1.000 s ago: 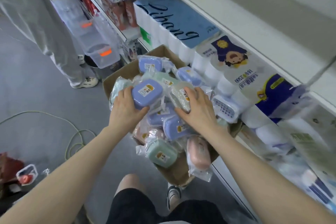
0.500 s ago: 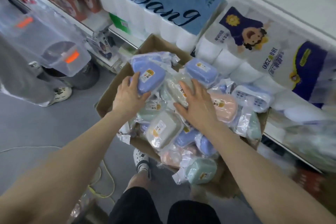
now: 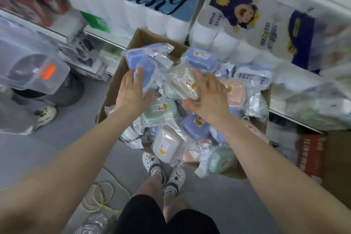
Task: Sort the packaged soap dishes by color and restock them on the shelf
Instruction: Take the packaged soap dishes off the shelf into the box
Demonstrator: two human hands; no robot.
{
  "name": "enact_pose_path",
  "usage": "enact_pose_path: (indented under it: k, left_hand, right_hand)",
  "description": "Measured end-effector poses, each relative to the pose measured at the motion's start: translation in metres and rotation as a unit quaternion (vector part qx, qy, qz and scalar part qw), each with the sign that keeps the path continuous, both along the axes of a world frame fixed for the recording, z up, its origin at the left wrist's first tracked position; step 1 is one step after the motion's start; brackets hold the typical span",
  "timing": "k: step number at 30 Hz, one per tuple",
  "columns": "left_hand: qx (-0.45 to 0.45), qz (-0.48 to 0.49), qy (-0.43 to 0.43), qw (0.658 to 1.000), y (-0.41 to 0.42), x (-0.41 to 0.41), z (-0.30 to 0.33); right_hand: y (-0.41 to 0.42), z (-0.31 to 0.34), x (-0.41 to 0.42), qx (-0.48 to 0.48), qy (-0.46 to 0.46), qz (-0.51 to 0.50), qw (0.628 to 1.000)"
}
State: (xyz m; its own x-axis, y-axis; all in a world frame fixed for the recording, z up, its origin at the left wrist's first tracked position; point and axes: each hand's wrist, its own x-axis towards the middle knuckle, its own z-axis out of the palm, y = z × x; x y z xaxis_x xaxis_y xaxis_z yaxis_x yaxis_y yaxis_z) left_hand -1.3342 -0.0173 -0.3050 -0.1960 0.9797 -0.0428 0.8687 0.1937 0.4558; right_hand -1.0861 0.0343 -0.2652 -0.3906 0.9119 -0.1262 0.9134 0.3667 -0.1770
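A blue-topped pack of toilet rolls [image 3: 133,0] lies on the shelf board [image 3: 62,33] beside a second pack printed with a cartoon child [image 3: 237,23]. Toward the board's left end stands a red box [image 3: 36,0], with clear plastic bins [image 3: 28,66] below it. A yellow-green cable [image 3: 100,197] loops on the grey floor [image 3: 57,154], near a clear plastic bottle [image 3: 93,224].

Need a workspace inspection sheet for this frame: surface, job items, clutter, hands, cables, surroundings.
Surface: grey floor; open cardboard box stands on it beside the shelf.
Job's things: bagged soap dishes piled in the box, blue, beige, green and pink mixed.
Clutter: plastic bottle on the floor.
Hands: left hand grips a blue soap dish; right hand holds a beige soap dish.
Cables: yellow-green cable looped on the floor.
Surroundings: toilet paper packs on the shelf; clear bins at left; another person's shoe.
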Motion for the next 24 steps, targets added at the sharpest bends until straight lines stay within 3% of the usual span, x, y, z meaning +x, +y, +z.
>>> enact_pose_path:
  k: [4, 6, 8, 12, 24]
  left_hand:
    - [0.088, -0.053, -0.017, 0.995, -0.046, 0.031, 0.019]
    - [0.059, -0.152, 0.02, 0.986, -0.083, 0.052, 0.011]
    - [-0.025, -0.231, 0.1, 0.967, -0.112, 0.071, -0.005]
    - [-0.116, -0.162, 0.084, 0.976, -0.121, 0.084, -0.019]
    - [-0.086, -0.121, 0.092, 0.985, -0.131, 0.085, -0.006]
  right_hand:
    - [-0.006, 0.017, 0.016, 0.038, 0.023, -0.005, 0.999]
    - [-0.017, 0.025, 0.023, 0.09, 0.055, 0.01, 0.994]
    - [-0.029, 0.024, 0.025, 0.126, 0.08, 0.029, 0.988]
    - [-0.038, 0.005, 0.032, 0.098, 0.031, 0.027, 0.994]
    - [0.001, 0.007, 0.059, 0.032, -0.189, -0.032, 0.981]
